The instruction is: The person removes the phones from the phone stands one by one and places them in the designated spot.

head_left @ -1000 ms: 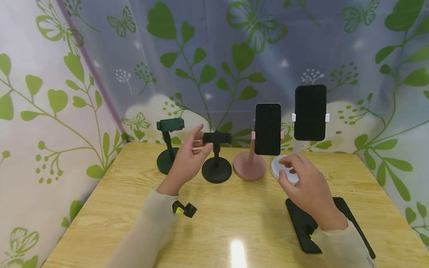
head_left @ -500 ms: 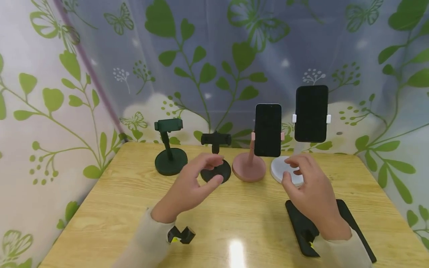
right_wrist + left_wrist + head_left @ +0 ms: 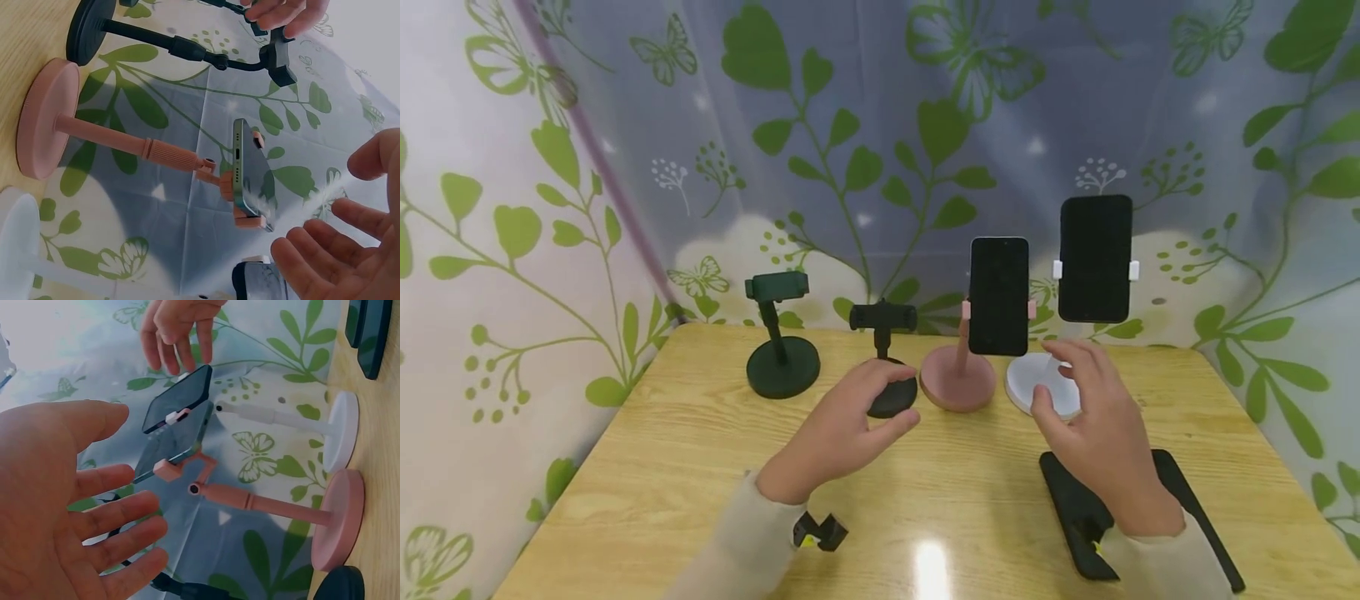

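Observation:
My left hand (image 3: 842,429) hovers before the black phone stand (image 3: 883,318), fingers loosely bent and nothing in them. It hides part of that stand's round base and post. My right hand (image 3: 1101,429), also with relaxed fingers and holding nothing, is in front of the white phone stand (image 3: 1024,386). That stand's clamp carries a dark-screened phone (image 3: 1095,258) upright. Beside it, the pink phone stand (image 3: 951,382) bears another phone (image 3: 998,296), seen from its end in the right wrist view, between pink clamp arms (image 3: 250,222). The black stand's clamp has no phone.
A dark green phone stand (image 3: 782,371), its clamp bare, stands at the far left of the row. Dark phones (image 3: 1063,508) lie flat on the wooden table (image 3: 700,467), partly under my right forearm. A leaf-print curtain (image 3: 820,200) hangs close behind the stands.
My left hand has left the black stand's clamp and come down and back toward me, to in front of its base. The right hand has shifted only slightly.

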`<state>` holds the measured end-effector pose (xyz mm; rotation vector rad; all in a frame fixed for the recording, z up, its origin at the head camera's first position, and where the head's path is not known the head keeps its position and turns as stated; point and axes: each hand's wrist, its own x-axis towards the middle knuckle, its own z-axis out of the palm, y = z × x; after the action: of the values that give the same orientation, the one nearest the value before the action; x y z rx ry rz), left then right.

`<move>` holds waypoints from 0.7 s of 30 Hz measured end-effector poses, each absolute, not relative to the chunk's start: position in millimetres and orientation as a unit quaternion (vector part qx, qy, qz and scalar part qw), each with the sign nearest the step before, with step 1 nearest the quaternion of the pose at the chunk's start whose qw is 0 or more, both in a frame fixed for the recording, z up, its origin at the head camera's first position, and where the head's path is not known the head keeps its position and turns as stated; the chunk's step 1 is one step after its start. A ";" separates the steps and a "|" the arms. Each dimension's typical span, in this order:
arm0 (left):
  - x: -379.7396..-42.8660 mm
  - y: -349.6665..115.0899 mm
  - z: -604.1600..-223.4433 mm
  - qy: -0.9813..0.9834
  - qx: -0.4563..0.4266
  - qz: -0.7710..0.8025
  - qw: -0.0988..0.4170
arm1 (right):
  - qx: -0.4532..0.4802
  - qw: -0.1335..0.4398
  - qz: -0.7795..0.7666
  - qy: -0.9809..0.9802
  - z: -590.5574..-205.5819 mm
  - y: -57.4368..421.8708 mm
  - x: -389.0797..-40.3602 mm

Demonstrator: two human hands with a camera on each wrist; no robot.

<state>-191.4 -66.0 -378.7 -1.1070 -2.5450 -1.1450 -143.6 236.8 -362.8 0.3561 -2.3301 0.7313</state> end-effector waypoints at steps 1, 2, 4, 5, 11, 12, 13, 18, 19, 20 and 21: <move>-191.4 -65.7 -379.7 -0.847 -0.368 -0.378 0.065 | 0.135 0.329 0.284 -0.890 -363.2 236.8 -144.6; -191.4 -65.3 -380.6 -0.848 -0.368 -0.376 0.062 | 0.135 0.327 0.288 -0.890 -363.1 236.8 -146.1; -191.5 -65.2 -382.3 -0.851 -0.365 -0.373 0.057 | 0.129 0.323 0.293 -0.891 -359.7 236.0 -150.2; -191.4 -65.3 -382.6 -0.851 -0.364 -0.374 0.055 | 0.124 0.321 0.297 -0.891 -356.4 235.3 -153.1; -190.7 -67.9 -380.3 -0.858 -0.353 -0.371 0.039 | 0.086 0.287 0.298 -0.906 -311.5 224.6 -180.6; -190.4 -68.5 -379.4 -0.859 -0.352 -0.370 0.032 | 0.083 0.277 0.289 -0.913 -303.4 222.0 -186.8; -190.3 -68.9 -378.9 -0.859 -0.353 -0.370 0.026 | 0.080 0.267 0.278 -0.919 -295.8 219.0 -193.2; -188.8 -70.0 -376.8 -0.859 -0.361 -0.362 0.013 | 0.084 0.237 0.187 -0.950 -268.2 205.5 -226.2; -188.5 -70.0 -376.4 -0.858 -0.363 -0.362 0.013 | 0.083 0.230 0.159 -0.957 -264.1 202.9 -232.8; -188.3 -69.9 -375.8 -0.858 -0.365 -0.360 0.014 | 0.082 0.222 0.129 -0.963 -260.8 200.8 -239.2; -188.1 -69.8 -375.1 -0.858 -0.366 -0.361 0.013 | 0.081 0.211 0.098 -0.969 -258.0 198.7 -245.4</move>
<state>-188.1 -69.8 -375.1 -1.1393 -2.6724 -1.1237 -245.4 198.7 -258.0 0.2238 -2.6926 0.2717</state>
